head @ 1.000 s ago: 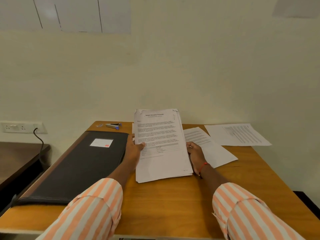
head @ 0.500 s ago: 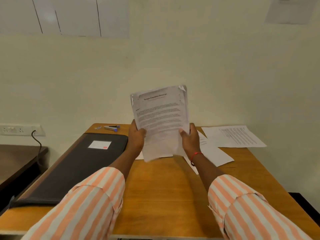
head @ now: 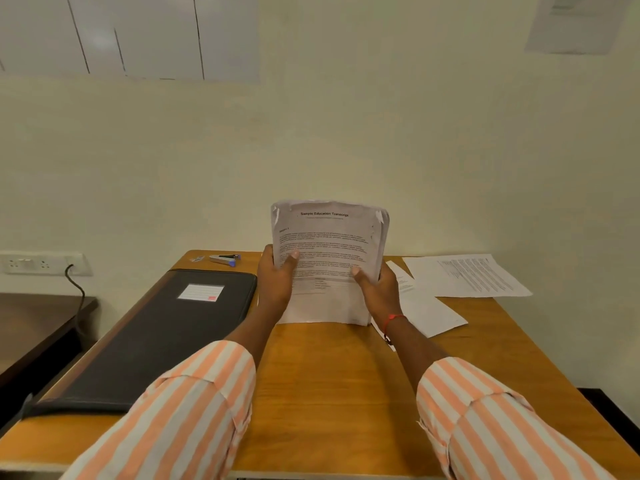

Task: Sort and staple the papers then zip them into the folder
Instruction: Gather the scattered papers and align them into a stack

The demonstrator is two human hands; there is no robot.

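Head view: paper stack (head: 329, 265) upright, bottom edge on wooden desk (head: 329, 393), left hand (head: 277, 282) grasping its left edge, right hand (head: 377, 289) grasping its right edge, black zip folder (head: 166, 337) flat at left, stapler (head: 225, 259) behind folder, 2 loose sheets (head: 464, 275) at right.

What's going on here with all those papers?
A person in a striped shirt holds a stack of papers upright with the left hand and the right hand, one on each side. Its bottom edge seems to rest on the wooden table, as if to square the sheets up. A black folder lies flat on the left, a stapler sits beyond it, and loose sheets lie on the right. Nothing is in the folder yet.
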